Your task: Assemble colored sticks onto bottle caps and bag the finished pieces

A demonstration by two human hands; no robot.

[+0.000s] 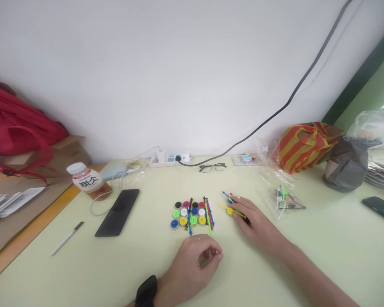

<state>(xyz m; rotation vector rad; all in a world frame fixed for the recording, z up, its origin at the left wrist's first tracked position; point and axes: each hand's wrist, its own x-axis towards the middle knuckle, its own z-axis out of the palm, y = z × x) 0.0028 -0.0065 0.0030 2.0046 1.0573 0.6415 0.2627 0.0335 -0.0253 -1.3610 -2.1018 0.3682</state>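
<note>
Coloured discs (194, 220) sit in rows on the tabletop (160, 268), arrows (208, 214) across them. Beside these, the right hand (251, 215) covers more arrows (whether its grip is closed, I cannot tell); the left hand (195, 262) curls, its grip likewise unclear. Glasses (213, 165) lie beyond.

the right hand (250, 212) hides part of the coloured pieces (230, 211) beneath it; the left edge cuts off the red bag (22, 121), the right edge the dark device (381, 208); the bottle (90, 181) has blurred small print.
</note>
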